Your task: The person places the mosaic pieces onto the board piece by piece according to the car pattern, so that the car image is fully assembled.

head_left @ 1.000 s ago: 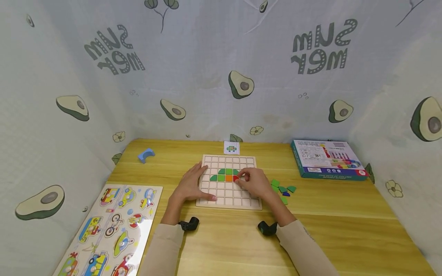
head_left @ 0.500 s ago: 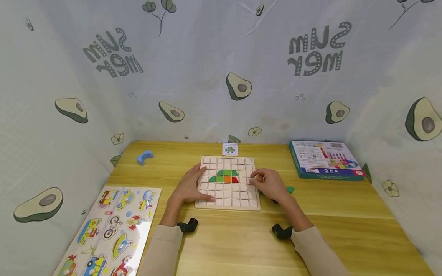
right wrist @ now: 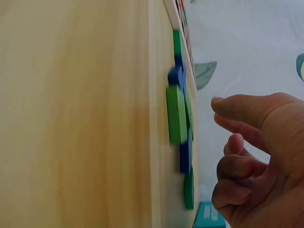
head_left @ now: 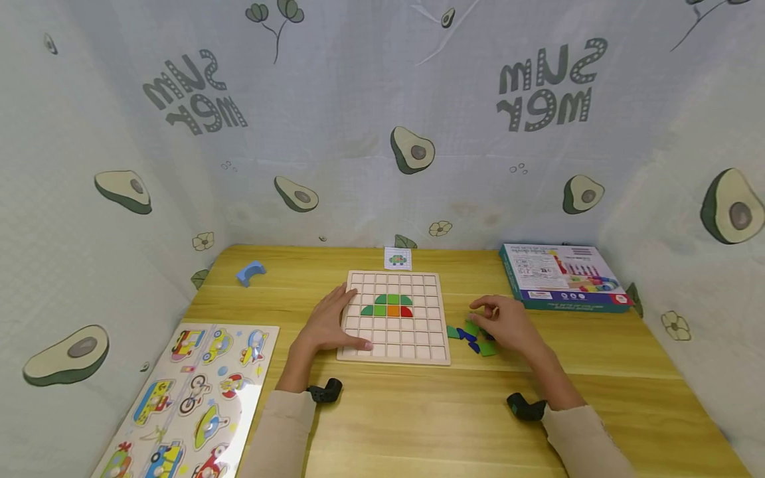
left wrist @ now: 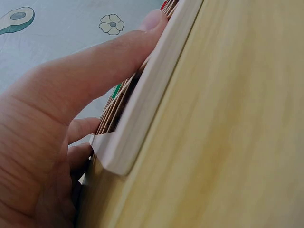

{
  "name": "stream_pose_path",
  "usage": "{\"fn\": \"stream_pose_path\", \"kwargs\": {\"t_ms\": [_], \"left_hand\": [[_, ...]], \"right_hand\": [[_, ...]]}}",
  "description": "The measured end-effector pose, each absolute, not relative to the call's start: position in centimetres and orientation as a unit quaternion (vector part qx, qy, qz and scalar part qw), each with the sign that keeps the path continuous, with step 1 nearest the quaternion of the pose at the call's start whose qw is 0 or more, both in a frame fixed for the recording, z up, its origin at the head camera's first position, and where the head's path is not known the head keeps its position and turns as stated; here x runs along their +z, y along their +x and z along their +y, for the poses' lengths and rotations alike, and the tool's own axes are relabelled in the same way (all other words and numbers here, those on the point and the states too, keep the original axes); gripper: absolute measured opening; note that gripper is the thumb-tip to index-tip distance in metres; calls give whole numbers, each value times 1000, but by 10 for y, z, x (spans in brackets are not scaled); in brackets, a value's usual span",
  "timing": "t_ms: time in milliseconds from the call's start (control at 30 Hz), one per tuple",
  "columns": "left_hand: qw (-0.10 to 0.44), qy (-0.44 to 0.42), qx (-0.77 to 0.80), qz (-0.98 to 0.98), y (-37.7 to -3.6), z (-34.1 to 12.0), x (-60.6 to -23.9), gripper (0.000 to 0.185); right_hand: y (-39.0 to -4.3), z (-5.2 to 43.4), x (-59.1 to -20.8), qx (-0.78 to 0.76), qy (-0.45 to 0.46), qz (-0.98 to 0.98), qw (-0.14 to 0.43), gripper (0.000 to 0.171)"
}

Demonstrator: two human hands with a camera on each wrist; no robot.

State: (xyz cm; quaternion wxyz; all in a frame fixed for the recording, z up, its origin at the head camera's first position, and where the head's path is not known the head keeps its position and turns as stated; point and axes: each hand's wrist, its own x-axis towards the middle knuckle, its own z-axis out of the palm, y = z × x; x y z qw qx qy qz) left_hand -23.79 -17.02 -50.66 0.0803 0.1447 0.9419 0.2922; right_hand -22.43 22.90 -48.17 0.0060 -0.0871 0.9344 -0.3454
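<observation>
A wooden grid board (head_left: 423,345) lies on the table, with green, orange and red tiles (head_left: 393,310) set in its middle cells. My left hand (head_left: 329,323) rests on the board's left side. In the left wrist view its straight thumb (left wrist: 109,61) lies over the board's top and the other fingers are by its edge. To the board's right lies a loose group of green and blue pieces, among them a light green block (right wrist: 176,114). Above these pieces is my right hand (head_left: 507,325), its thumb and index finger close together but apart, holding nothing visible.
Behind the board lies a small pattern card (head_left: 397,258). A blue arch block (head_left: 250,272) sits at the back left, and a picture puzzle board (head_left: 239,398) at the front left. At the back right is a printed box (head_left: 564,277). Patterned cloth surrounds the table.
My right hand has left the red tile, which now lies in the grid, and has moved right to the loose pieces. The left hand stays on the board.
</observation>
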Motion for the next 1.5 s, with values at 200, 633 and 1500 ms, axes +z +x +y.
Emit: {"fn": "stream_pose_path", "kwargs": {"t_ms": [200,633,1500], "left_hand": [[82,144,292,942,-238,-170,-506,128],[83,142,292,942,-238,-170,-507,128],[83,143,295,941,-237,-170,-506,128]], "right_hand": [[-219,251,-482,-320,-91,943,3,26],[-212,285,-480,-309,-123,943,31,29],[-211,290,-484,-328,-107,938,46,29]]}}
